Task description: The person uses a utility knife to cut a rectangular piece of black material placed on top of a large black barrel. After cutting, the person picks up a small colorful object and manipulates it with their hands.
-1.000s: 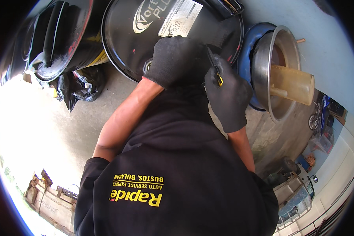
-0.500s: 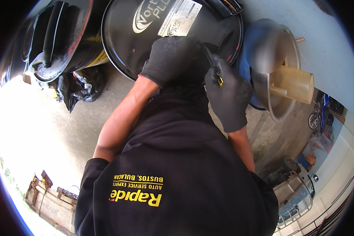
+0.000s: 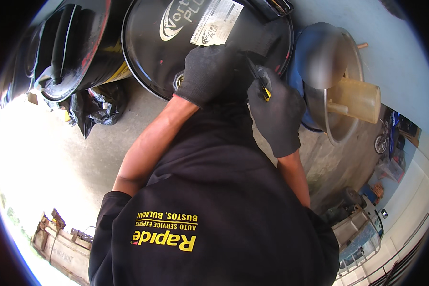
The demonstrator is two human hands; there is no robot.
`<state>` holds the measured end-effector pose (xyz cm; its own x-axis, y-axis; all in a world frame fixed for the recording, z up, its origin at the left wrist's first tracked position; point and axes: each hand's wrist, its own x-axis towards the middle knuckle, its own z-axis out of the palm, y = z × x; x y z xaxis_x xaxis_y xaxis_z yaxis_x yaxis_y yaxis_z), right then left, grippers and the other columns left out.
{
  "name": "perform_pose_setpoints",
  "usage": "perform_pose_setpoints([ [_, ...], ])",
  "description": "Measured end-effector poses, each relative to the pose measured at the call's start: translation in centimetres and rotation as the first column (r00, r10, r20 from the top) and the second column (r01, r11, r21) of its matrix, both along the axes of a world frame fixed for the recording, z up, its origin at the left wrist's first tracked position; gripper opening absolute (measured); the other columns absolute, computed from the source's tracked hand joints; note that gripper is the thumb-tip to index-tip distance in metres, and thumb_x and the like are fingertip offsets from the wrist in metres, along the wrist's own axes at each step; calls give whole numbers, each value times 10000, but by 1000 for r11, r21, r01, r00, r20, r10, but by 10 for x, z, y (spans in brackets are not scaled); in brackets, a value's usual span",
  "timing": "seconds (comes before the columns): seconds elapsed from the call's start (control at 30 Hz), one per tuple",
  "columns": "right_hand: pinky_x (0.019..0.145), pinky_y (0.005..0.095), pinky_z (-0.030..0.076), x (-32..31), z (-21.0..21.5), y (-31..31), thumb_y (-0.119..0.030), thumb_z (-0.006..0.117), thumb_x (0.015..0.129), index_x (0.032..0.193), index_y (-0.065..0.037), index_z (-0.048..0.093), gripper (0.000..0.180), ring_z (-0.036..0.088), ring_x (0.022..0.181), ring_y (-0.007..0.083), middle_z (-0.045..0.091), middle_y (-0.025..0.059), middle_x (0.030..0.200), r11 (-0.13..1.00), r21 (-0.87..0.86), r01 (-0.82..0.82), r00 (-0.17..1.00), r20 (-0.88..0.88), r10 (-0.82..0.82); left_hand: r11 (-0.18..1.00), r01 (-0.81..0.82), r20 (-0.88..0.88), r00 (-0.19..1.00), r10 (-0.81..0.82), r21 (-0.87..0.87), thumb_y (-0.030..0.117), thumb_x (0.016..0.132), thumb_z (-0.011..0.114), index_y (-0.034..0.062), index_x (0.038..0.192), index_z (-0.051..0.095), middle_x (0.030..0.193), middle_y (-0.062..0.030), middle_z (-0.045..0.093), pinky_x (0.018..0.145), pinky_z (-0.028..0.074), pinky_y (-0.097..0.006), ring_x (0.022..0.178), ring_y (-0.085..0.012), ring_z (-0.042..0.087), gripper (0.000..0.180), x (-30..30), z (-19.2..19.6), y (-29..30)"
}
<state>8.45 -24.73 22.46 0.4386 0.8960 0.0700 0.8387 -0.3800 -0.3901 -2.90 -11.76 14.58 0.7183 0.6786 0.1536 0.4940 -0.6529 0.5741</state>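
Both my hands wear dark grey gloves and are over the lid of a black drum. My right hand is closed around a slim black and yellow tool that looks like a utility knife; its dark narrow end points up and left toward my other hand. The fingers of my left hand are curled closed at the near part of the lid, below a white label. What they grip is hidden against the dark lid. A round metal bung shows beside my left wrist.
To the right stands a blue drum with a metal basin and a yellowish translucent container on it. More black drums and a black plastic bag are at left. A white vehicle is at lower right.
My left hand has shifted slightly right, uncovering the bung beside its wrist. My right hand has moved a little, still holding the tool.
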Motion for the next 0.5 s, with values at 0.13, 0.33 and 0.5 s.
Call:
perform_pose_setpoints([
  [0.13, 657, 488, 526, -6, 3, 2, -190, 691, 921, 1165, -106, 756, 266, 715, 727, 406, 706, 207, 785, 998, -51, 26, 999, -19, -27, 1000, -9, 45, 999, 8, 13, 265, 950, 679, 119, 967, 714, 802, -132, 730, 642, 560, -477, 753, -345, 726, 151, 0, 3, 0],
  [0.33, 659, 495, 529, -2, 0, -1, -194, 688, 924, 1154, -109, 757, 255, 717, 726, 403, 712, 200, 784, 997, -74, 38, 998, -40, -41, 1000, 7, 50, 999, -6, -15, 263, 967, 670, 117, 965, 719, 825, -134, 741, 653, 571, -469, 765, -348, 732, 155, 0, 2, 1],
  [0.5, 665, 492, 535, -1, -2, 3, -188, 681, 929, 1157, -95, 755, 257, 718, 729, 404, 719, 194, 788, 999, -32, 21, 998, -52, -23, 991, 60, -79, 994, -70, -115, 275, 959, 680, 119, 1009, 742, 876, -141, 749, 715, 575, -479, 832, -357, 733, 175, -5, 19, 9],
])
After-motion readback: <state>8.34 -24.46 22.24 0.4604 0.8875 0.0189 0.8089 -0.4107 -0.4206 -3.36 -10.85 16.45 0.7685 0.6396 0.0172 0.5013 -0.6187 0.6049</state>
